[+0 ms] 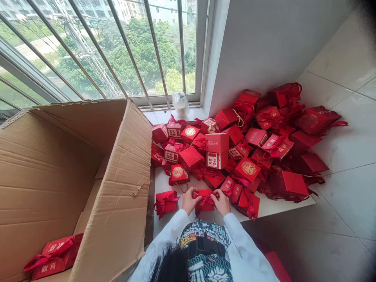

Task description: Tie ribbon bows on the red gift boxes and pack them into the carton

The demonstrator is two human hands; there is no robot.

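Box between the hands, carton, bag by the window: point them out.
Box (205, 200): head view, middle of its ribboned top.
Carton (122, 184): head view, its right-hand panel.
Bag (180, 104): head view, middle of its body.

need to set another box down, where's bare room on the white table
A small patch of white tabletop lies at left, between the carton, the leftmost bow-tied gift box and the gift-box pile behind. A narrow strip shows along the front edge at right, below the pile. Crowded: beyond and right of the right hand, where boxes overlap.
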